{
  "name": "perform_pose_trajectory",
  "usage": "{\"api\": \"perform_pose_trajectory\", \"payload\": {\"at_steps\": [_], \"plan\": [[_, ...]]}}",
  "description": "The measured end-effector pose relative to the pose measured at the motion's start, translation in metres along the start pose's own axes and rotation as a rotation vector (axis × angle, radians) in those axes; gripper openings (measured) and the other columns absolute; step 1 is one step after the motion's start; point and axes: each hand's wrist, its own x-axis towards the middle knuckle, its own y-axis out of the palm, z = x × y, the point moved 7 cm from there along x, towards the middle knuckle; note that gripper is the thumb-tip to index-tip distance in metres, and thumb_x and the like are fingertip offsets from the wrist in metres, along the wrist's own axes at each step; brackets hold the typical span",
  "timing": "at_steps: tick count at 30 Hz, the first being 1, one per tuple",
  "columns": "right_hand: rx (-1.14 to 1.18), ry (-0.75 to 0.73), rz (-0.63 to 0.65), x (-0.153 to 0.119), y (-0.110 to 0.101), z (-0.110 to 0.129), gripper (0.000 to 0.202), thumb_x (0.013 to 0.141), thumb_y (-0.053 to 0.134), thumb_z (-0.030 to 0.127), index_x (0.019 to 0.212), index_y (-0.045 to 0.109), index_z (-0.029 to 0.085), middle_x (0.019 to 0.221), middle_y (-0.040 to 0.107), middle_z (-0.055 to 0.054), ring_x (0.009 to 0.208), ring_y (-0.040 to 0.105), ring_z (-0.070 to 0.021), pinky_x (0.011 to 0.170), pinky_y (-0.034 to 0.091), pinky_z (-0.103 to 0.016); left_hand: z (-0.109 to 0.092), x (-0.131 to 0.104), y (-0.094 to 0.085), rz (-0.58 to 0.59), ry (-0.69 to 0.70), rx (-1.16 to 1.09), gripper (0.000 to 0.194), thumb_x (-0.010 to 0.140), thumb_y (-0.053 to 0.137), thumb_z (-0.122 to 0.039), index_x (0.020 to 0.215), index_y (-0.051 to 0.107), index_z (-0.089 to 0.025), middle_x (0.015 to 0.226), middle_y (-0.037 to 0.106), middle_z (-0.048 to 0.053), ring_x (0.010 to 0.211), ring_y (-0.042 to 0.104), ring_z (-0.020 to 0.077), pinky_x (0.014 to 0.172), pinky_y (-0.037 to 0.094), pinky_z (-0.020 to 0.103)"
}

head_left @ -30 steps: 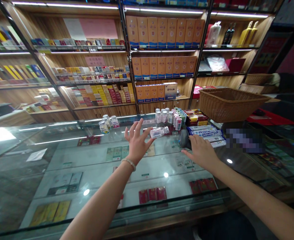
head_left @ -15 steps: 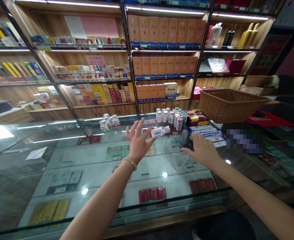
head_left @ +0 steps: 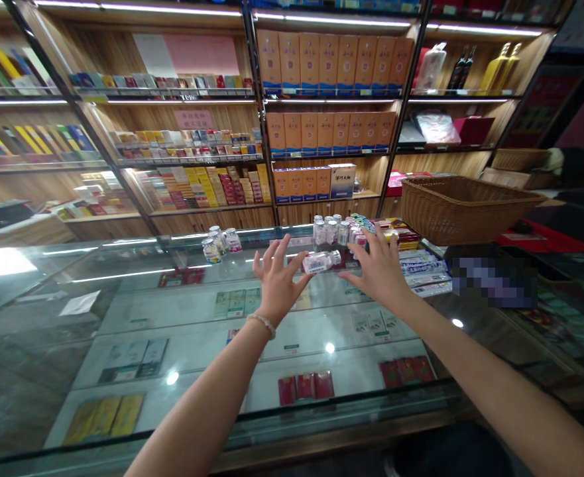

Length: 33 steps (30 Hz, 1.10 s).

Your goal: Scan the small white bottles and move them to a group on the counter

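Note:
Between the thumb and fingers of my left hand [head_left: 280, 278] is a small clear bottle [head_left: 320, 262] with a pink-and-white label and a silvery cap. The bottle lies nearly level above the glass counter [head_left: 311, 324], its cap pointing right. My right hand [head_left: 378, 268] is just beyond the cap, with thumb and fingers apart and nothing visible in it. Behind the hands stands a group of similar small bottles [head_left: 332, 232], partly covered by my right fingers. To the left, several more small bottles [head_left: 221, 244] stand together on the glass.
A brown wicker basket [head_left: 463, 212] stands at the right rear of the counter. Blue-and-white packets [head_left: 425, 268] lie in front of it. Cartons and boxes [head_left: 329, 132] fill the lit shelves behind. Through the glass, small red boxes [head_left: 305, 387] show below.
My right hand has moved left toward the bottle's cap. The dark grey rounded object that was at its fingers no longer shows. My left hand still holds the bottle in nearly the same place.

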Motion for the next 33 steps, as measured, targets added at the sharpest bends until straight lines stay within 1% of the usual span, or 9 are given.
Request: {"api": "perform_pose_trajectory", "payload": {"at_steps": [3, 7, 12, 16, 18, 22, 24, 29, 33], "plan": [[0.076, -0.011, -0.024, 0.011, 0.002, 0.009, 0.048, 0.086, 0.071, 0.055, 0.120, 0.070, 0.021, 0.154, 0.043, -0.019, 0.151, 0.025, -0.0404, 0.117, 0.020, -0.068, 0.000, 0.000, 0.000, 0.001, 0.000, 0.005, 0.038, 0.086, 0.073, -0.049, 0.122, 0.071, -0.036, 0.161, 0.043, 0.007, 0.146, 0.038, 0.0340, 0.122, 0.011, 0.060], [0.156, 0.004, -0.062, 0.011, 0.007, 0.011, 0.031, 0.088, 0.071, 0.046, 0.111, 0.073, 0.025, 0.153, 0.047, -0.014, 0.150, 0.027, -0.0376, 0.116, 0.022, -0.066, 0.000, -0.001, 0.001, 0.005, 0.003, 0.010, 0.038, 0.086, 0.072, -0.051, 0.121, 0.072, -0.036, 0.160, 0.044, 0.007, 0.146, 0.038, 0.0342, 0.122, 0.011, 0.060], [0.215, 0.053, -0.080, 0.004, 0.015, 0.004, 0.028, 0.087, 0.072, 0.045, 0.108, 0.074, 0.026, 0.152, 0.049, -0.013, 0.148, 0.031, -0.0372, 0.114, 0.026, -0.062, -0.002, -0.001, 0.003, 0.027, 0.011, -0.006, 0.038, 0.085, 0.073, -0.051, 0.121, 0.072, -0.038, 0.160, 0.045, 0.006, 0.145, 0.039, 0.0344, 0.123, 0.008, 0.059], [0.225, 0.043, -0.102, 0.003, 0.013, 0.003, 0.027, 0.089, 0.070, 0.046, 0.108, 0.073, 0.027, 0.153, 0.048, -0.013, 0.147, 0.032, -0.0373, 0.114, 0.026, -0.062, -0.003, -0.001, 0.003, 0.036, -0.001, -0.022, 0.040, 0.084, 0.074, -0.048, 0.123, 0.070, -0.037, 0.160, 0.044, 0.006, 0.146, 0.038, 0.0339, 0.123, 0.008, 0.058], [0.208, 0.030, -0.098, 0.004, 0.010, 0.003, 0.028, 0.088, 0.070, 0.046, 0.109, 0.073, 0.027, 0.154, 0.046, -0.013, 0.149, 0.029, -0.0374, 0.114, 0.024, -0.061, -0.004, -0.001, 0.004, 0.042, -0.013, -0.033, 0.041, 0.083, 0.076, -0.047, 0.122, 0.070, -0.036, 0.161, 0.043, 0.007, 0.147, 0.037, 0.0337, 0.123, 0.009, 0.058], [0.144, -0.050, -0.054, 0.013, 0.003, 0.004, 0.031, 0.089, 0.069, 0.047, 0.112, 0.072, 0.027, 0.162, 0.035, -0.010, 0.153, 0.018, -0.0388, 0.117, 0.019, -0.063, -0.006, -0.001, 0.006, 0.053, -0.029, -0.050, 0.044, 0.079, 0.080, -0.049, 0.118, 0.070, -0.032, 0.161, 0.041, 0.011, 0.147, 0.037, 0.0346, 0.123, 0.012, 0.060], [0.123, -0.096, -0.039, 0.019, -0.003, 0.004, 0.031, 0.089, 0.069, 0.048, 0.112, 0.072, 0.027, 0.164, 0.031, -0.009, 0.153, 0.015, -0.0393, 0.118, 0.016, -0.065, -0.007, -0.001, 0.007, 0.057, -0.036, -0.054, 0.045, 0.078, 0.081, -0.050, 0.116, 0.070, -0.030, 0.160, 0.041, 0.013, 0.147, 0.037, 0.0354, 0.122, 0.014, 0.061], [0.085, -0.245, -0.003, 0.035, -0.014, 0.012, 0.032, 0.088, 0.073, 0.044, 0.114, 0.072, 0.026, 0.167, 0.026, -0.008, 0.155, 0.010, -0.0381, 0.121, 0.011, -0.065, -0.009, -0.001, 0.013, 0.113, -0.032, -0.071, 0.046, 0.077, 0.082, -0.051, 0.114, 0.070, -0.028, 0.159, 0.043, 0.014, 0.147, 0.035, 0.0363, 0.122, 0.014, 0.064], [0.038, -0.359, 0.011, 0.044, -0.019, 0.021, 0.031, 0.085, 0.076, 0.040, 0.114, 0.073, 0.027, 0.167, 0.025, -0.005, 0.156, 0.009, -0.0365, 0.123, 0.007, -0.062, -0.010, -0.002, 0.019, 0.178, -0.002, -0.086, 0.054, 0.072, 0.084, -0.054, 0.117, 0.069, -0.027, 0.160, 0.041, 0.015, 0.148, 0.033, 0.0385, 0.122, 0.011, 0.067]]}}
